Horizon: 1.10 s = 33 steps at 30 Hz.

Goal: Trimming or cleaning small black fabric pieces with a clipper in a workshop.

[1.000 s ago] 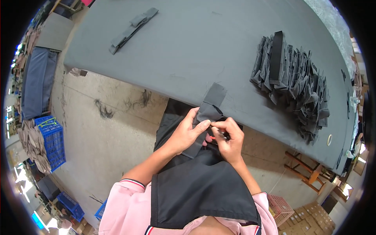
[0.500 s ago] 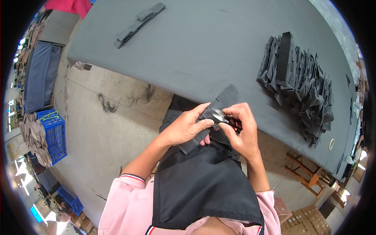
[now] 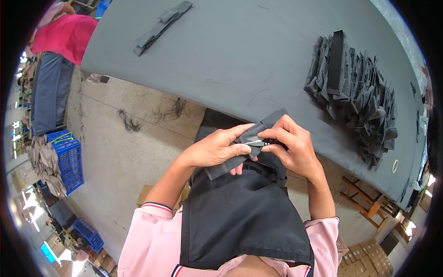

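My left hand (image 3: 214, 147) pinches a dark grey strip of fabric (image 3: 220, 169), thumb on top and fingertips showing beneath it. The strip slants up to the right, in front of my black apron, by the table's near edge. Closed around a small pair of thread snips (image 3: 254, 142), my right hand (image 3: 297, 147) keeps the metal blades against the cloth near my left thumb. The handle is mostly hidden in its fingers. To the right on the grey-covered table (image 3: 230, 51) stands a packed row of similar dark fabric pieces (image 3: 364, 106).
A folded grey strip (image 3: 162, 30) lies at the table's far left. A ring (image 3: 395, 166) rests near the right edge, with a wooden stool (image 3: 362, 203) below. Blue crates (image 3: 69, 161) and thread clumps (image 3: 129, 122) are on the floor. A person's bright pink garment (image 3: 64, 36) shows upper left.
The snips' blades, blurred before, now show clearly along the fabric. The strip and my right hand have shifted slightly. At upper left, more of the person in pink has come into view.
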Each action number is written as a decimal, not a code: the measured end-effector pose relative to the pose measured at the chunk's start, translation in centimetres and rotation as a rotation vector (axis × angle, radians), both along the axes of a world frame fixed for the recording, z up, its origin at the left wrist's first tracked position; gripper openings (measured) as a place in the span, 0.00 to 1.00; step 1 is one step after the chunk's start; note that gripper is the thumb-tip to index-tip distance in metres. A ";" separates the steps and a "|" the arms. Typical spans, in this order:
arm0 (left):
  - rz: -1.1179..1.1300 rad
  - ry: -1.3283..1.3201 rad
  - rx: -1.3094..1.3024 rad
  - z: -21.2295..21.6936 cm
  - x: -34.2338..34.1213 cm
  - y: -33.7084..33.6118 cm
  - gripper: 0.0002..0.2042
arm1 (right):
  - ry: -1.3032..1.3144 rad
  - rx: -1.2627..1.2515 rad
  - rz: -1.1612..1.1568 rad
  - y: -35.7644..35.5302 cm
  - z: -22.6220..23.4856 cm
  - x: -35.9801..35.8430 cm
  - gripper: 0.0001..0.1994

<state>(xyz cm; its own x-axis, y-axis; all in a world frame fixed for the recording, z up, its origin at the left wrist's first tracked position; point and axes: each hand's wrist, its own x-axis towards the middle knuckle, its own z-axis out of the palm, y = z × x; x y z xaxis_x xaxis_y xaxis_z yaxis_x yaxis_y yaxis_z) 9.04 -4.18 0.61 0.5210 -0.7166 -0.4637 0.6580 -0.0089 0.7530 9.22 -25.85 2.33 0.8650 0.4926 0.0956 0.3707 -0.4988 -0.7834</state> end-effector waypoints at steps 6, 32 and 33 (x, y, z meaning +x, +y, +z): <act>-0.005 0.036 -0.043 -0.3 0.4 0.3 0.26 | -0.031 0.000 0.004 0.0 -0.2 0.3 0.12; 0.611 -0.111 -0.106 -1.2 -1.3 -0.4 0.20 | 0.480 0.617 -0.432 7.3 -1.5 -0.7 0.15; 0.702 -0.233 -0.097 -2.0 -1.4 -0.8 0.20 | 0.518 0.626 -0.459 8.5 -0.4 -0.9 0.13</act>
<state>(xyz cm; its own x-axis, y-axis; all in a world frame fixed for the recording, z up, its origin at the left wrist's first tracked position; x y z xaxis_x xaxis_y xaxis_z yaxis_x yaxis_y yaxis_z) 7.67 -4.96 -1.43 0.9482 -0.2114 -0.2371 0.3079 0.4285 0.8494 8.34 -17.33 1.89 0.9712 0.0814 -0.2241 -0.2291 0.0590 -0.9716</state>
